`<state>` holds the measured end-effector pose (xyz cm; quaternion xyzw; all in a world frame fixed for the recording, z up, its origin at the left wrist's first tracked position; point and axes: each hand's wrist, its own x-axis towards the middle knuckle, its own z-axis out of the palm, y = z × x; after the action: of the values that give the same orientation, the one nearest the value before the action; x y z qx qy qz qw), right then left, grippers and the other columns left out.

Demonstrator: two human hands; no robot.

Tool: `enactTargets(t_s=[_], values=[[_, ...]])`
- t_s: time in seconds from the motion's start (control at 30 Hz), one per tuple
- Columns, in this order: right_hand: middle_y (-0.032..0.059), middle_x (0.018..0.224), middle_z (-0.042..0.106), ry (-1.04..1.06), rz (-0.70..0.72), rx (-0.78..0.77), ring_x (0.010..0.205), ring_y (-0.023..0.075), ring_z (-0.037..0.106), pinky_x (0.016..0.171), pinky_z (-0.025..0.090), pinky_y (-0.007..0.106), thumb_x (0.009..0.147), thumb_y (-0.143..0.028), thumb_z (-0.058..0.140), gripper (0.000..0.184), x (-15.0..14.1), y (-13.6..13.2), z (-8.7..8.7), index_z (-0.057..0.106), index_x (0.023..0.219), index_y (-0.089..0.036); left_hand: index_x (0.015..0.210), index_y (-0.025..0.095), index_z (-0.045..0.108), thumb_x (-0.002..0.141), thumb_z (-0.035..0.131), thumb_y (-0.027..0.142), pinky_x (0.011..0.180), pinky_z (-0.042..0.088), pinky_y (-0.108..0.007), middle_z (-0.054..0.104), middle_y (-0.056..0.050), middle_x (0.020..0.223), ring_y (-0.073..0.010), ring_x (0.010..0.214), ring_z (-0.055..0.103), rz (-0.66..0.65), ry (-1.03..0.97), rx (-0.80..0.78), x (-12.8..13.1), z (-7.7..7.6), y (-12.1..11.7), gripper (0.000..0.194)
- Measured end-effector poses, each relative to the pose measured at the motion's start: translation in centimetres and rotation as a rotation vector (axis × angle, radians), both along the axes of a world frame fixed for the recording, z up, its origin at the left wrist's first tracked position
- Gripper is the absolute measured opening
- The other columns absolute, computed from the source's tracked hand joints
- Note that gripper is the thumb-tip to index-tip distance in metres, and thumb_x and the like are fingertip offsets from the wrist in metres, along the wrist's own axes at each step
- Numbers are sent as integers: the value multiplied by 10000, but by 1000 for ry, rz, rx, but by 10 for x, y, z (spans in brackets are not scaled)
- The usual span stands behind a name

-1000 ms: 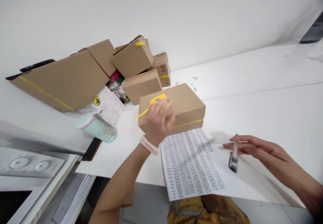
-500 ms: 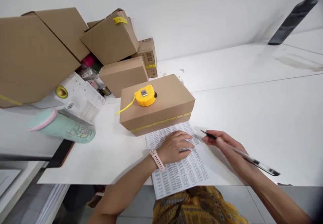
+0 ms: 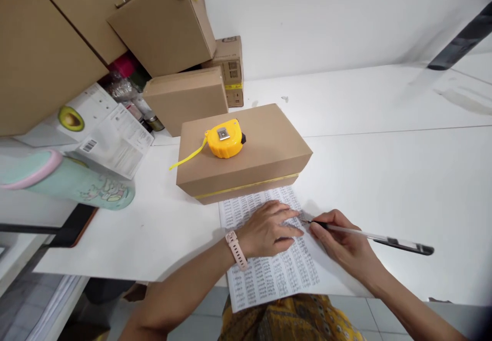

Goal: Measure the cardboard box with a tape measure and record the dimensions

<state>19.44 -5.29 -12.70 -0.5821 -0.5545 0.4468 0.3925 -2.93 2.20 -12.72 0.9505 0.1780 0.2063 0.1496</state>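
Head view, lower centre: left hand (image 3: pixel 265 231), palm down on a paper sheet (image 3: pixel 261 279) dense with columns of small characters. Rests there loosely open, fingers slightly parted and bent, gripping nothing visible. Wears a pink perforated watch strap (image 3: pixel 236 250) at the wrist. Lower right of centre: right hand (image 3: pixel 342 246), fingers drawn together in a pinch round the black grip of a clear-barrelled pen (image 3: pixel 369 235). Points the nib leftward at the sheet, just beside the left fingertips (too fine to tell whether touching the paper). In the middle of the frame, directly beyond the sheet: a plain cardboard box (image 3: pixel 265 141), banded along the front with yellow tape (image 3: pixel 246 186). Bears a yellow tape measure (image 3: pixel 226 144) on top, with a yellow strap (image 3: pixel 188 158) trailing past the left edge. At left, a mint-green tumbler (image 3: pixel 92 179), near a white carton (image 3: pixel 115 141) printed with a halved avocado. In the upper left, more cardboard boxes (image 3: pixel 165 28). At the upper right, a dark cylindrical object (image 3: pixel 461 39), partly cut off.
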Motion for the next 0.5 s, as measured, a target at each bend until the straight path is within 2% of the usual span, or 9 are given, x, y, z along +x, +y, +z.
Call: enactTargets(t_s=[0.1, 0.17, 0.33, 0.5], values=[[-36, 622, 475, -107, 4, 68, 528, 124, 419, 462, 354, 253, 943, -452, 587, 263, -2, 3, -3, 524, 799, -241, 1062, 255, 778, 936, 581, 297, 1105, 394, -452, 661, -83, 1314, -267, 1250, 537, 1, -3, -7, 0, 0, 0, 238], [-42, 606, 441, -174, 30, 110, 520, 122, 395, 460, 335, 254, 965, -444, 544, 287, -3, 5, -4, 488, 765, -245, 1064, 256, 779, 936, 582, 299, 1113, 388, -453, 660, -82, 1314, -269, 1256, 536, 4, -9, -6, 0, 0, 0, 239], [-32, 599, 487, -278, 72, 165, 518, 133, 426, 471, 353, 268, 980, -431, 510, 261, -2, 6, -5, 486, 791, -252, 1054, 243, 777, 940, 581, 281, 1116, 389, -449, 674, -69, 1299, -259, 1252, 543, 20, -25, -14, 0, -2, -1, 230], [-29, 607, 511, -295, 78, 179, 530, 142, 453, 482, 369, 273, 980, -418, 514, 245, -1, 5, -8, 481, 801, -255, 1043, 240, 777, 939, 575, 263, 1104, 408, -469, 687, -64, 1291, -257, 1244, 556, 36, -18, -38, 1, -3, -1, 229]])
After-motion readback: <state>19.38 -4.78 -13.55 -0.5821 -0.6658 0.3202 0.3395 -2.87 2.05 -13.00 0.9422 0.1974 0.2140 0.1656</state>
